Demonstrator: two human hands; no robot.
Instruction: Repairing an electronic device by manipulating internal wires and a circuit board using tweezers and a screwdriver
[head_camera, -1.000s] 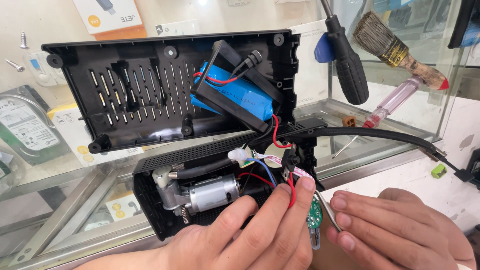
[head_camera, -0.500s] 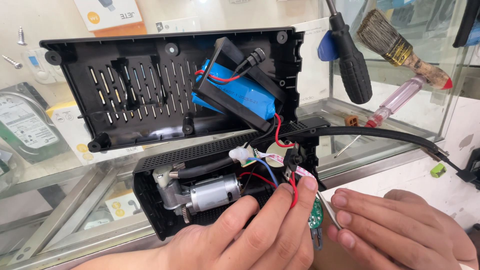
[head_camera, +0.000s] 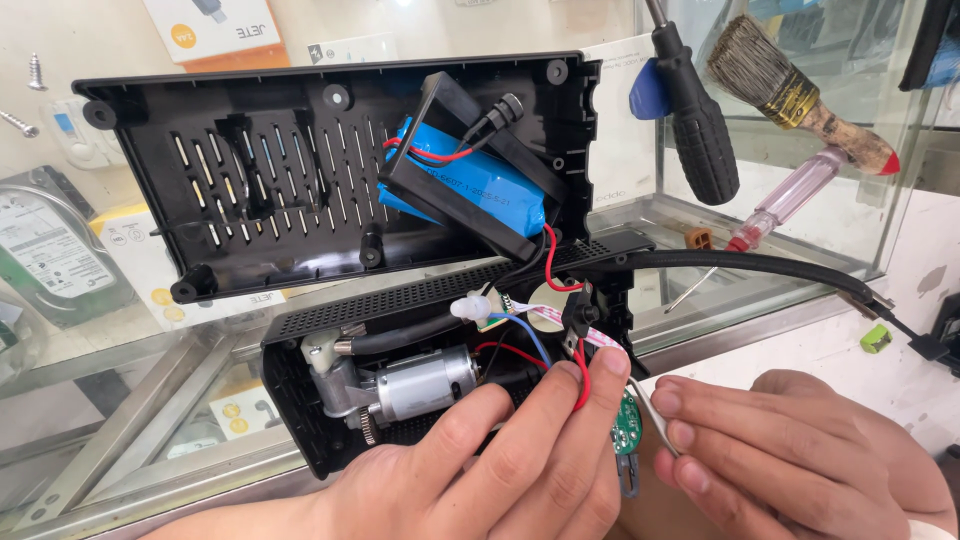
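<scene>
Glass counter (head_camera: 760, 250) carrying an opened black device housing (head_camera: 300, 440) near its front edge, left hand (head_camera: 500, 460) fingers (head_camera: 575, 400) extended, pressing a red wire (head_camera: 583, 380) beside the motor (head_camera: 425, 385), right hand (head_camera: 790, 450) fingers curled narrowly around a thin metal tool (head_camera: 655, 420), touching the green circuit board (head_camera: 627, 430)

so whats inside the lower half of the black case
A silver motor with a metal pump head, a black hose, and red and blue wires. The left hand covers the bottom right part, so what lies there cannot be seen.

glass display counter (head_camera: 130, 400), metal frame (head_camera: 740, 325), bright light
</scene>
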